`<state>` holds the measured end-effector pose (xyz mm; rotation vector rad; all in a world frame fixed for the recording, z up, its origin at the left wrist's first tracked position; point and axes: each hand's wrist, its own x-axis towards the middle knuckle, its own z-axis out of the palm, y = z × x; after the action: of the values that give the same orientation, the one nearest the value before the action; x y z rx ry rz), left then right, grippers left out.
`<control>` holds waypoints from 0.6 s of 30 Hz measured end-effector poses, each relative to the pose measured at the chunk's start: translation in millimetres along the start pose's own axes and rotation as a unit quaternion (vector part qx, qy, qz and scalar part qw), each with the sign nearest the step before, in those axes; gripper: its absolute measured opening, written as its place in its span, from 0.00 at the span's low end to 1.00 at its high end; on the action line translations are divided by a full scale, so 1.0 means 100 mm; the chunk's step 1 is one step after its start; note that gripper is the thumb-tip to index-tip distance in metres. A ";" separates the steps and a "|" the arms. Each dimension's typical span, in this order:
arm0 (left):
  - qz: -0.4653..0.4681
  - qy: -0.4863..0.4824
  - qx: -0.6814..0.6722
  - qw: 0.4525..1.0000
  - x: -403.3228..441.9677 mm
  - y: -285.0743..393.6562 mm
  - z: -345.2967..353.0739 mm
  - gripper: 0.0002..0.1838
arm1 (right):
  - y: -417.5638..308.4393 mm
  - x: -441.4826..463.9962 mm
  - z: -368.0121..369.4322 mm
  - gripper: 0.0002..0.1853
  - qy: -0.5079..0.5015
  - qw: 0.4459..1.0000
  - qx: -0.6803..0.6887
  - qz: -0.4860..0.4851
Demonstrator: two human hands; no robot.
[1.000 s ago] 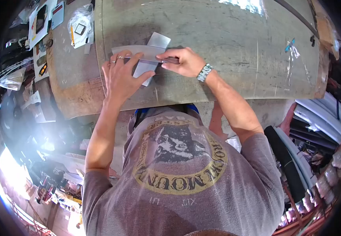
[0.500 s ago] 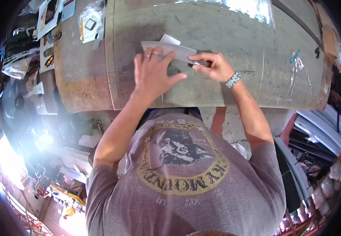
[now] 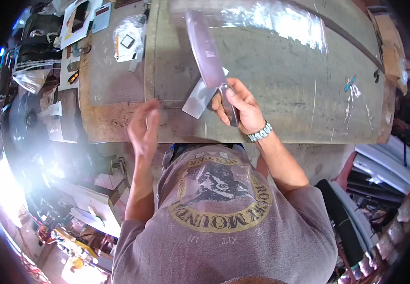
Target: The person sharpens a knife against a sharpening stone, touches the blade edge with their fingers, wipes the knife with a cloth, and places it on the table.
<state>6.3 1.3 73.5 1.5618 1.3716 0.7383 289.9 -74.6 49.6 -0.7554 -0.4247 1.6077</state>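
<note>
My right hand (image 3: 245, 106) grips the dark handle of a broad-bladed kitchen knife (image 3: 205, 49). The blade is raised and points away from me toward the far side of the table. Beneath the knife lies a flat grey rectangular piece (image 3: 198, 100) on the tabletop, partly covered by the blade and my right hand; its material is unclear. My left hand (image 3: 144, 128) hovers by the table's near edge, somewhat blurred, its fingers apart and holding nothing.
The worn table (image 3: 280, 104) has clear plastic sheeting (image 3: 280, 23) at its far side. Left of centre lie a plastic bag (image 3: 129, 38), a phone (image 3: 80, 16) and an orange-and-black tool (image 3: 73, 77). Blue-tipped clear plastic (image 3: 350, 84) is at right.
My right hand has drawn nearer and swung the knife from lying sideways to pointing away. My left hand has left the blade and moved left and nearer. More of the grey piece shows.
</note>
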 end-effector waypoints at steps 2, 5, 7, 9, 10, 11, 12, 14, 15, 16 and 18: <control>-0.038 -0.099 -0.143 0.984 0.17 0.08 0.23 0.26 | 0.01 -0.01 0.22 0.17 0.019 0.999 0.031 -0.032; -0.017 -0.195 -0.359 0.913 0.47 0.18 0.50 0.31 | 0.02 -0.04 0.37 0.17 -0.081 0.984 0.155 0.028; -0.008 -0.249 -0.455 0.855 0.70 0.19 0.56 0.36 | 0.06 -0.09 0.52 0.18 -0.058 0.974 0.206 0.071; -0.024 -0.310 -0.514 0.800 0.86 0.15 0.57 0.40 | 0.11 -0.12 0.65 0.19 -0.060 0.966 0.238 0.080; -0.002 -0.331 -0.531 0.780 0.89 0.19 0.53 0.42 | 0.12 -0.12 0.70 0.20 -0.063 0.962 0.250 0.086; 0.006 -0.352 -0.531 0.771 0.93 0.21 0.50 0.43 | 0.14 -0.14 0.75 0.20 -0.059 0.960 0.262 0.083; 0.016 -0.373 -0.530 0.761 0.98 0.23 0.47 0.43 | 0.17 -0.15 0.78 0.20 -0.056 0.957 0.273 0.079; 0.012 -0.401 -0.532 0.746 1.05 0.27 0.43 0.44 | 0.23 -0.15 0.80 0.21 -0.058 0.957 0.278 0.065; 0.001 -0.398 -0.521 0.755 1.07 0.26 0.43 0.43 | 0.23 -0.15 0.81 0.20 -0.055 0.958 0.275 0.062; -0.006 -0.398 -0.511 0.761 1.11 0.24 0.46 0.43 | 0.21 -0.14 0.83 0.20 -0.052 0.960 0.269 0.056; -0.037 -0.390 -0.519 0.760 1.11 0.29 0.46 0.43 | 0.19 -0.15 0.88 0.19 -0.029 0.970 0.235 0.046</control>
<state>82.2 98.6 66.9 0.7080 0.2372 0.5217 216.7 -79.6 103.9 -0.3711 -0.0405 1.7318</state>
